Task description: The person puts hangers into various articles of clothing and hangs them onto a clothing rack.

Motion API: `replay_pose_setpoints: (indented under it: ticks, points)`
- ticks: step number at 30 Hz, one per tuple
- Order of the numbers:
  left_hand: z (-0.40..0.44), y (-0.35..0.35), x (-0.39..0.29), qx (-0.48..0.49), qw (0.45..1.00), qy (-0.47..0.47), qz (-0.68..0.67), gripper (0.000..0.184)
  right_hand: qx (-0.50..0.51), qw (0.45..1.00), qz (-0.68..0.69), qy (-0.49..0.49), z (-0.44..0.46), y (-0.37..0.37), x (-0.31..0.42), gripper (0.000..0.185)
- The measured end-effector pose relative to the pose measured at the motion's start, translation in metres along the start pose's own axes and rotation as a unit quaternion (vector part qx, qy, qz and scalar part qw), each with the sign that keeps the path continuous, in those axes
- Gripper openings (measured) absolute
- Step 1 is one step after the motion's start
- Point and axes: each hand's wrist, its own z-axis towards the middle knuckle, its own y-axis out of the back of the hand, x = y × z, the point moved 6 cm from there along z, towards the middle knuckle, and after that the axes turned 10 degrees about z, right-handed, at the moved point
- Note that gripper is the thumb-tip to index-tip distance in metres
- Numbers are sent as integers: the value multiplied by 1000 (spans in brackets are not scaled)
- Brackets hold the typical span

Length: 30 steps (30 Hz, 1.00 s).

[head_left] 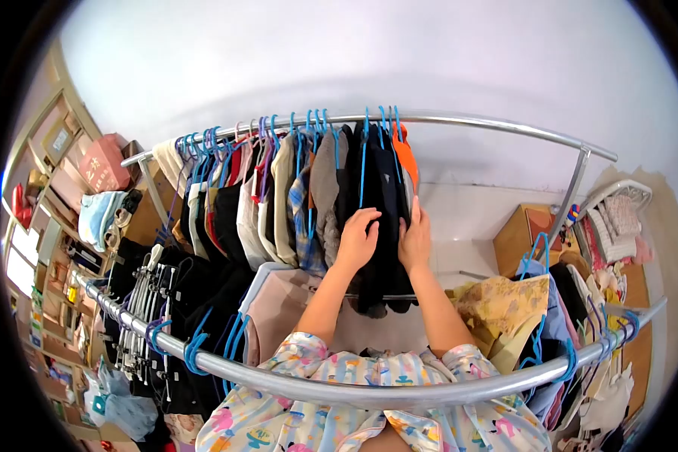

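Observation:
Dark garments (385,181) hang on blue hangers at the right end of the back row. My left hand (360,237) is at their left side, its fingers curled on the cloth of a black garment (371,264). Against the right side of the dark cloth lies my right hand (414,235), fingers stretched upward and thumb apart. Just above its fingertips hangs an orange garment (407,154), last in the row. A grey fuzzy garment (326,188) and a blue plaid shirt (300,215) hang to the left of my hands.
The back rail (490,124) carries many clothes on its left part. A front rail (339,380) curves across close to my body, with clip hangers (151,316) at left and a yellow patterned garment (505,305) at right. Cardboard box (523,237) stands behind, near folded textiles (614,226).

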Motion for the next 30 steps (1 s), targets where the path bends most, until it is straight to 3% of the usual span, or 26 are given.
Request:
replay_pose_setpoints:
  ticks: [4,7,12,16,23,24,26,27,30]
  points:
    - [-36,2,-8,33,999,9,-4,23,24,996,-2,-84,-52,-1,-29,68]
    - [-59,1,-1,64,997,37,-19,22,99,979,-38,-174,-115,-1,-50,67]
    - [-78,-8,-4,110,993,43,-2,22,105,981,-19,-160,-179,38,-29,45]
    - [-86,-14,-32,108,994,6,27,24,76,984,-22,-160,-181,88,11,43]
    - [-111,1,-133,72,994,-60,-58,28,52,987,131,-74,-202,196,96,36]
    - [-120,3,-153,74,992,-71,-80,27,79,992,48,-89,-206,218,117,27]
    - [-143,0,-193,70,983,-114,-126,25,74,986,123,-80,-217,269,147,23]
    - [-165,-2,-216,67,991,-103,-49,24,80,984,138,-76,-235,291,151,23]
    - [-213,-17,-293,113,980,-95,-136,22,64,981,140,-115,-287,375,162,24]
